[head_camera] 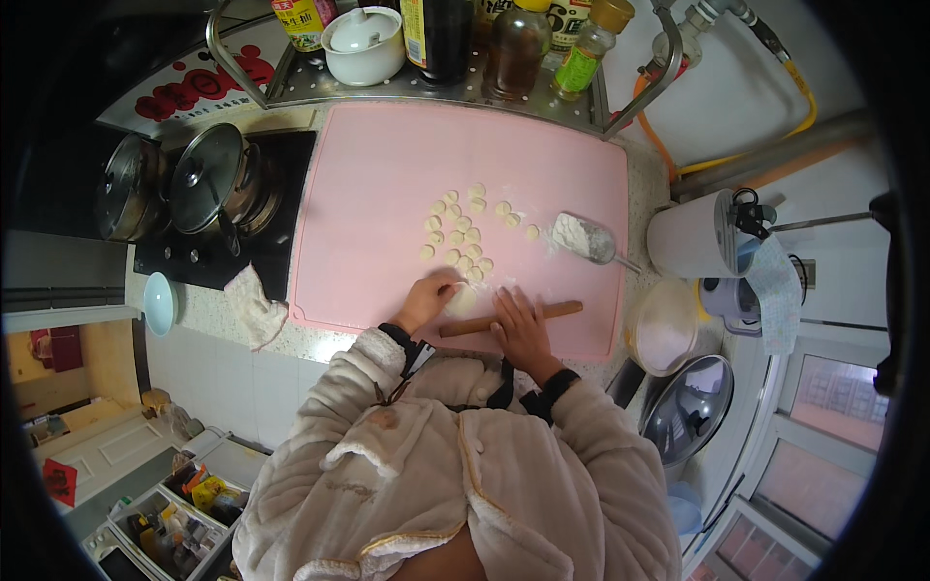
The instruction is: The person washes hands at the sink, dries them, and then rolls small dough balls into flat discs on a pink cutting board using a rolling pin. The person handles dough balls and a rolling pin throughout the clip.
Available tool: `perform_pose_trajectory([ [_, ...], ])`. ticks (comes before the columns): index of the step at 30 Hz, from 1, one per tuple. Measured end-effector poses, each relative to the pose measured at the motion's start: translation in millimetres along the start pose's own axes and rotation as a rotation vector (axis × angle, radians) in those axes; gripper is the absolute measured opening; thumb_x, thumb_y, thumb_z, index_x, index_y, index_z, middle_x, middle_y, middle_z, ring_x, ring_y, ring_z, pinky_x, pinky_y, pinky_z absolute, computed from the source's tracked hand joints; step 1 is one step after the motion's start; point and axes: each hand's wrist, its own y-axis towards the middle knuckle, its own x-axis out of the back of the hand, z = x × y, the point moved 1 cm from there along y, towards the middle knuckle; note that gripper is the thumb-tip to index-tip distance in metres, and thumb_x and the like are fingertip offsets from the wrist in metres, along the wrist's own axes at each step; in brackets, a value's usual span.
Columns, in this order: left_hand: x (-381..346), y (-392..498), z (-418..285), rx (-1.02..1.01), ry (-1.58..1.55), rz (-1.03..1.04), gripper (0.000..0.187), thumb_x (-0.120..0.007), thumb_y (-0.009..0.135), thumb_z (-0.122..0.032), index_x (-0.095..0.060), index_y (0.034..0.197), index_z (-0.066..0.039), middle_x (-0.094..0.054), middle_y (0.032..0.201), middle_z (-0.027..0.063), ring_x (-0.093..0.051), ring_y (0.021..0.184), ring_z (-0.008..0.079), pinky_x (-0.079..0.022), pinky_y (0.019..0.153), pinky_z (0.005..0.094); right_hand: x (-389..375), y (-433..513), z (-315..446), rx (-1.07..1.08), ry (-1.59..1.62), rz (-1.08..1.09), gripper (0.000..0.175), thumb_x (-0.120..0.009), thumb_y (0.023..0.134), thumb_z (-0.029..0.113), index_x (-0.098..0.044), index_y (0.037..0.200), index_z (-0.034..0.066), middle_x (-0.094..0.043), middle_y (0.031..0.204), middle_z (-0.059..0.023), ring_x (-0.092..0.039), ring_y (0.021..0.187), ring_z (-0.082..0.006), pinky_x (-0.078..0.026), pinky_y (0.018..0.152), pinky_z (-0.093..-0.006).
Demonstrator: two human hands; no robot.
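Observation:
On the pink mat (378, 189), my left hand (429, 299) pinches the edge of a thin round dough wrapper (461, 299). My right hand (522, 327) lies over a wooden rolling pin (472, 325), its fingers spread and pointing away from me; the palm side is hidden. Beyond both hands are several small pieces of dough (456, 237), flattened and dusted with flour. A metal scoop (601, 245) holding white flour (572, 234) rests near the mat's right side, its handle reaching over the edge.
Lidded pots (211, 178) stand on the black cooktop (272, 269) at left, beside a cloth (256, 309) and a pale blue bowl (160, 303). A metal rack (320, 83) with bottles and a white lidded jar (363, 47) borders the back. At right are a plastic container (661, 327) and a glass lid (686, 410).

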Motion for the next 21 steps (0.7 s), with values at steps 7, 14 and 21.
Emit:
perform_pose_trajectory([
  [7,3.1,2.2,-0.1,-0.150,0.169,0.048,0.021,-0.070,0.088,-0.012,-0.072,0.108,-0.006,-0.070,0.086,0.0131,-0.067,0.075,0.0233,-0.053,0.072,0.0335,-0.8,83.6,-10.5,-0.037,-0.071,-0.231,0.056,-0.053,0.096,0.034,-0.044,0.148,0.0139,-0.037,0.156,-0.0036,-0.027,0.147,-0.0266,-0.014,0.117,-0.0587],
  [14,5.2,-4.3,29.2,0.089,-0.024,-0.051,0.017,-0.068,0.088,-0.007,-0.072,0.104,-0.005,-0.070,0.082,0.0101,-0.066,0.073,0.0175,-0.053,0.070,0.0307,-1.7,12.3,0.1,0.004,0.063,-0.059,0.057,-0.055,0.095,0.031,-0.042,0.147,0.0102,-0.038,0.155,-0.0083,-0.030,0.145,-0.0307,-0.015,0.116,-0.0601],
  [21,-6.4,-2.6,6.7,0.013,0.074,0.057,0.015,-0.070,0.089,-0.018,-0.073,0.099,-0.007,-0.070,0.079,0.0121,-0.065,0.070,0.0230,-0.052,0.069,0.0319,-1.0,40.5,-3.0,0.016,0.029,-0.125,0.055,-0.053,0.097,0.031,-0.043,0.147,0.0115,-0.038,0.155,-0.0060,-0.028,0.146,-0.0287,-0.014,0.117,-0.0607],
])
